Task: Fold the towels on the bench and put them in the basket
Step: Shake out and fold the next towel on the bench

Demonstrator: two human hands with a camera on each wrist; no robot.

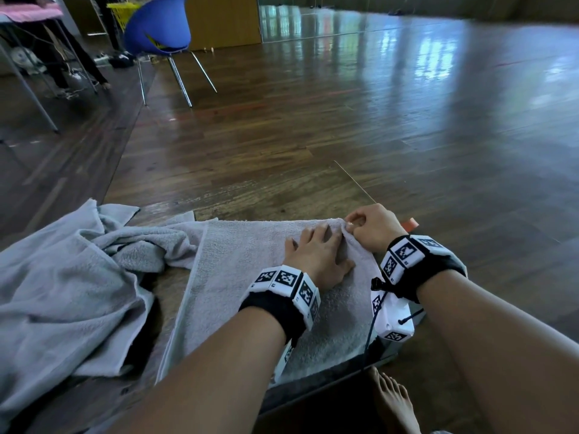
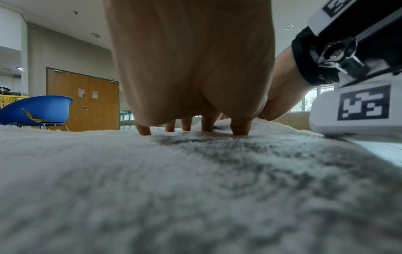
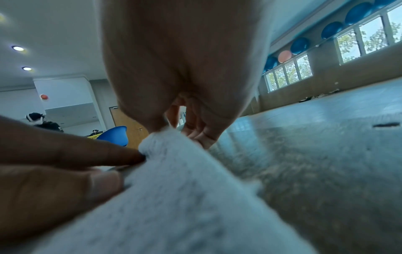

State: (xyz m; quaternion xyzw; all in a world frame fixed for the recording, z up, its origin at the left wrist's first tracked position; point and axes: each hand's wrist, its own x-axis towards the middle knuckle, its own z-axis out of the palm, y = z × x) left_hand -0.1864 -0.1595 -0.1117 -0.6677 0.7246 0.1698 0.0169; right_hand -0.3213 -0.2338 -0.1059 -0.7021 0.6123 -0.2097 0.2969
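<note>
The grey towel (image 1: 250,277) you're working on lies spread flat across the right end of the bench (image 1: 163,296), its near edge hanging over the front. Your left hand (image 1: 316,255) lies on it with straight, spread fingers, pinning the cloth near its far right corner. Your right hand (image 1: 372,227) pinches that corner between thumb and forefinger; the right wrist view shows the cloth bunched up at the fingertips (image 3: 156,127). By my reading you are squaring up or starting a fold on this towel, so the task is in an early stage.

The next move likely calls for you to carry the pinched corner over to meet the opposite edge while the flat hand keeps the layer beneath from sliding; terry cloth drags on itself, so lift it clear rather than pull it across.

A second grey towel (image 1: 72,277) lies crumpled on the left of the bench, touching the first and not yet folded. A yellow basket (image 1: 123,14) stands far off behind the blue chair (image 1: 159,26); whether that is the one meant, I cannot tell
</note>
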